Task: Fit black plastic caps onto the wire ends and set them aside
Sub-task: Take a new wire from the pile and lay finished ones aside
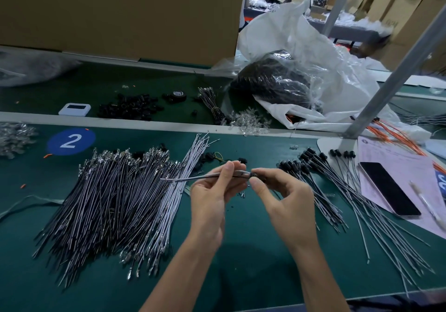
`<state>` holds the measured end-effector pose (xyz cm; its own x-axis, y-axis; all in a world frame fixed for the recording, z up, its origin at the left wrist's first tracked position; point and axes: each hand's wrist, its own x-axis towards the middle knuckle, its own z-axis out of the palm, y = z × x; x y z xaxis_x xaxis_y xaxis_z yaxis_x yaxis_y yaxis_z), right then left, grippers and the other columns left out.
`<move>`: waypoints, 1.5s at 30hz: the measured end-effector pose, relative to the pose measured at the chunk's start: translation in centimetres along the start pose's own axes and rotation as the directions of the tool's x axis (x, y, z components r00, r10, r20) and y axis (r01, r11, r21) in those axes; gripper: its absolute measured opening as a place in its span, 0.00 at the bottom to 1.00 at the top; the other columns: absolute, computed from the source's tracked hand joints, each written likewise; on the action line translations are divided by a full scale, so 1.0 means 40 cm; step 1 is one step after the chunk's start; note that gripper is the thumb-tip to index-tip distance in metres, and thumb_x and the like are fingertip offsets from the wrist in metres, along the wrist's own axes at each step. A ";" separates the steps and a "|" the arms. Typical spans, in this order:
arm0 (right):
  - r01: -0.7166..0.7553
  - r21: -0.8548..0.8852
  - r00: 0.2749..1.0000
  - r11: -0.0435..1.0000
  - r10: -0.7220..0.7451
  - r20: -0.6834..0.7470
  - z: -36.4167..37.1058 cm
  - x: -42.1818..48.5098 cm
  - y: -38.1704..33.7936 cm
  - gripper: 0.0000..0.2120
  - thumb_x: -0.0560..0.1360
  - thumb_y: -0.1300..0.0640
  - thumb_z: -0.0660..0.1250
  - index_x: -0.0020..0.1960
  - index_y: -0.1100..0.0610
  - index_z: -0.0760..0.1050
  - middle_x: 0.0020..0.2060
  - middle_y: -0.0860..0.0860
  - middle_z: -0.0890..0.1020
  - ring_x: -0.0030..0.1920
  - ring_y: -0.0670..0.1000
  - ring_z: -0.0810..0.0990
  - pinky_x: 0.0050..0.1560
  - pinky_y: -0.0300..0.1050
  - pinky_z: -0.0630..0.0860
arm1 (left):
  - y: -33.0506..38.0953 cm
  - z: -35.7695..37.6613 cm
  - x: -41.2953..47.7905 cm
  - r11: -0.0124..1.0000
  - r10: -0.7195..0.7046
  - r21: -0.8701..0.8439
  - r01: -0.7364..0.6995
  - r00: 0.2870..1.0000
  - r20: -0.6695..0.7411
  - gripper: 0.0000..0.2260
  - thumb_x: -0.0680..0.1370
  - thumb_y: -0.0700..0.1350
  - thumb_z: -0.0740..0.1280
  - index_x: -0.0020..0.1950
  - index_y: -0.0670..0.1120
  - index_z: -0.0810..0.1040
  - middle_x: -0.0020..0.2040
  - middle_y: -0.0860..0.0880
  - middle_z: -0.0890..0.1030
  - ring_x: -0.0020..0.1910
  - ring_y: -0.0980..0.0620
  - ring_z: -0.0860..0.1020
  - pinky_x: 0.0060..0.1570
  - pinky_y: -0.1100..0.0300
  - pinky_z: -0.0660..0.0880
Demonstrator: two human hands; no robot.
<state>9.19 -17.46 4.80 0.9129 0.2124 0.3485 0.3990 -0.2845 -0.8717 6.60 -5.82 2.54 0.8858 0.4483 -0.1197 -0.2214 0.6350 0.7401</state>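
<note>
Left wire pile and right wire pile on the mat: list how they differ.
The left pile is a large, dense heap; the right pile is smaller and fanned out thinly. The left pile's far ends show bare metal terminals; the right pile's far ends carry black caps. The left pile's far ends lean right; the right pile's lean left. Both are thin wires lying on the green mat.

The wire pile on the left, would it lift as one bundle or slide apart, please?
Probably slides apart: the pile of wires lies unbound and fanned. Each seems fairly springy; the wire the left hand holds juts out nearly straight.
</note>
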 end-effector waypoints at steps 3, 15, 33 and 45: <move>0.016 -0.042 1.000 0.999 -0.017 -0.015 -0.008 0.002 0.003 0.09 0.71 0.64 0.75 0.45 0.51 0.84 0.39 0.40 0.85 0.42 0.43 0.84 0.49 0.38 0.79 | 0.001 -0.002 -0.002 0.996 0.013 0.089 -0.011 1.000 -0.028 0.07 0.70 0.46 0.71 0.41 0.44 0.86 0.40 0.41 0.85 0.39 0.48 0.85 0.39 0.62 0.79; 0.131 -0.144 0.986 0.981 -0.145 -0.088 0.006 -0.014 -0.017 0.08 0.69 0.65 0.76 0.45 0.54 0.85 0.38 0.40 0.85 0.40 0.38 0.82 0.47 0.28 0.74 | 0.011 0.021 -0.005 0.993 -0.001 -0.116 -0.019 0.985 -0.171 0.04 0.75 0.38 0.69 0.49 0.43 0.81 0.33 0.46 0.84 0.33 0.54 0.83 0.33 0.67 0.77; 0.132 -0.181 0.989 0.975 -0.141 -0.039 -0.024 0.005 0.003 0.07 0.72 0.65 0.73 0.42 0.54 0.83 0.35 0.46 0.83 0.36 0.45 0.81 0.40 0.36 0.77 | 0.000 0.006 -0.007 0.990 -0.016 -0.144 0.014 1.000 -0.018 0.07 0.67 0.38 0.72 0.45 0.40 0.82 0.40 0.43 0.84 0.39 0.49 0.84 0.41 0.60 0.81; 0.208 -0.270 0.973 0.940 -0.227 -0.039 -0.017 0.013 0.011 0.05 0.71 0.65 0.74 0.40 0.56 0.82 0.33 0.46 0.81 0.34 0.43 0.77 0.38 0.28 0.70 | -0.007 0.007 -0.015 0.996 0.034 -0.080 -0.035 0.999 -0.017 0.02 0.66 0.40 0.73 0.37 0.44 0.86 0.39 0.43 0.85 0.39 0.50 0.84 0.41 0.61 0.80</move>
<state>9.90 -18.10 4.84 0.8014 0.2348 0.5501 0.5882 -0.4761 -0.6537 6.24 -6.44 2.57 0.8708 0.4801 -0.1056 -0.2845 0.6674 0.6882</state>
